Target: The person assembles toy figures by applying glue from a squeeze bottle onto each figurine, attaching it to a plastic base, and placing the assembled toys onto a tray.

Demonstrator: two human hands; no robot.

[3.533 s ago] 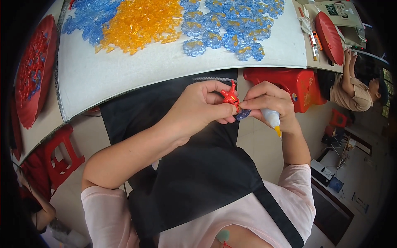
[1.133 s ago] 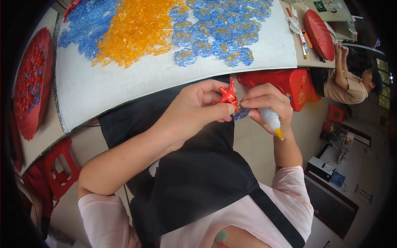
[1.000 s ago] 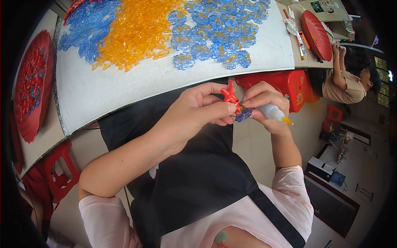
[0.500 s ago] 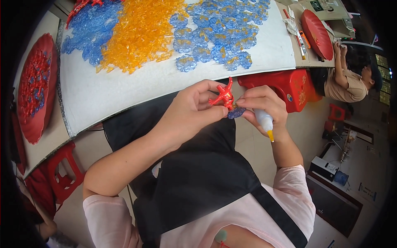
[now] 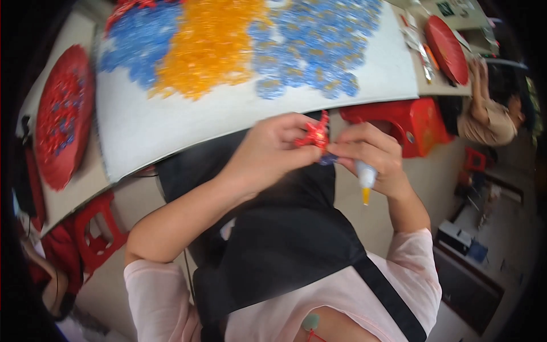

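Note:
Between the thumb and fingers of my left hand (image 5: 279, 142) is a small red plastic figure (image 5: 315, 135) with limbs that stick out. A dark blue base piece (image 5: 327, 159) sits at its lower end. My right hand (image 5: 373, 151) pinches at that blue piece with thumb and fingertips. In the same right hand rests a white glue bottle (image 5: 366, 176), its yellow nozzle pointing down. Both hands meet just off the table's near edge, above a black apron (image 5: 279, 239). Motion blur hides exactly how the red and blue parts touch.
On the white-topped table (image 5: 148, 142) lie piles of blue pieces (image 5: 139, 43), orange pieces (image 5: 211, 51) and blue flower-shaped pieces with orange bits (image 5: 319, 45). A red tray (image 5: 51, 159) of small parts stands left, another red tray (image 5: 447, 51) right. Red stools (image 5: 421, 128) stand below; another person (image 5: 490, 122) sits at right.
The whole view has shifted, so the table and hands appear slightly further right, with more blur. My hands keep their grip on the red figure, blue piece and glue bottle.

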